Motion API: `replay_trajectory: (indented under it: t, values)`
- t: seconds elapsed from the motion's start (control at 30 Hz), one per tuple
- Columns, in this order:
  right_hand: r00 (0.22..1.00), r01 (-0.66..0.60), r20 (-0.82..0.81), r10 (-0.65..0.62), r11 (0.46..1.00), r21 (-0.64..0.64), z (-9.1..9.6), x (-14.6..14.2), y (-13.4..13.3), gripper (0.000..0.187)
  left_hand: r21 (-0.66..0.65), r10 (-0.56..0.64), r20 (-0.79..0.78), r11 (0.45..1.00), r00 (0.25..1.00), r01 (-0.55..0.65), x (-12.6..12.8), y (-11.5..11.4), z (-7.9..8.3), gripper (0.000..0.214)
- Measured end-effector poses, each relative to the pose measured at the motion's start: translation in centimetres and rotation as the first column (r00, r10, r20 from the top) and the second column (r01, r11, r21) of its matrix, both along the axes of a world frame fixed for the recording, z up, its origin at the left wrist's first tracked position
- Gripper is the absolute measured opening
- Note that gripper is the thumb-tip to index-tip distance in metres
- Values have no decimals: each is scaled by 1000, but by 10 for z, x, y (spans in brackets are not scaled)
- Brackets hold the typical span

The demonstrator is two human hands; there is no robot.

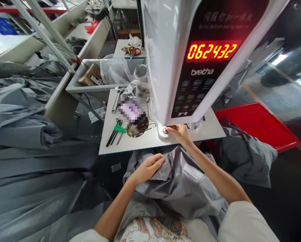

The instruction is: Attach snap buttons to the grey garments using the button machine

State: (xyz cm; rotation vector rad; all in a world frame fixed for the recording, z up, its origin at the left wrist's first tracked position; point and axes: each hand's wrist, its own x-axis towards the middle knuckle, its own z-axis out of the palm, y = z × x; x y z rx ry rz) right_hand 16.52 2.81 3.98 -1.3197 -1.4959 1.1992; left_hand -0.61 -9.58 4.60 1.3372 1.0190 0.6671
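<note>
Here we are at the bretha machine [165, 84], display [212, 51] glowing red, and our right hand [181, 134] is in at the small round die [162, 133] on the table [150, 141], thumb and fingers nearly together — whether a little part sits between them, we cannot tell. Our left hand [150, 166] is curled tight on the grey fabric [180, 188], gripping it just in front of the table edge while the rest drapes towards us. To do this well, we want light fingertips, coming in from the side, and out from under the machine before anything presses. The left should give the cloth some slack — a fold caught at the edge could tug our aim off.
</note>
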Motion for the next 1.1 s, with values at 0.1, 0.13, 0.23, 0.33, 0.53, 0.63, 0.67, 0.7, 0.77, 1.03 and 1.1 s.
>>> replay_trajectory:
  t: [0.1,0.13,0.23,0.33,0.53,0.63,0.67,0.7,0.77,1.03,1.1]
  values:
    - [999,4,33,-5,1000,4,-1,-3,0,32,-3,-4,11,1000,1000,4,1,1,-1,31]
    - [999,7,37,-7,1000,-2,-2,-3,1,32,-2,-8,12,1000,1000,8,1,2,-1,31]
    - [998,2,56,0,999,-34,-4,-5,3,30,4,-19,3,1000,1000,19,2,4,1,31]
    - [991,76,98,-87,991,114,-1,-2,-5,29,0,-15,-17,1000,1000,15,-1,6,5,31]
    - [937,-348,59,344,913,213,12,12,-47,35,4,23,-17,1000,1000,-22,-12,17,13,36]
    - [870,-492,-16,493,869,46,11,16,-57,38,38,70,-23,997,997,-69,-14,28,15,38]
    - [887,-461,-20,461,887,19,11,16,-58,37,63,101,-33,993,994,-99,-13,32,15,38]
    - [914,-405,-15,405,914,12,10,16,-56,35,97,137,-52,987,989,-132,-12,37,15,39]
    - [959,-282,-7,282,959,35,11,13,-50,32,178,218,-106,964,970,-197,-8,47,14,39]
    - [997,30,65,-39,992,125,-6,-2,-18,32,407,505,-339,839,794,-360,17,85,-5,35]
    - [990,96,96,-108,988,120,-13,-4,-14,31,425,539,-377,823,753,-376,20,92,-13,33]
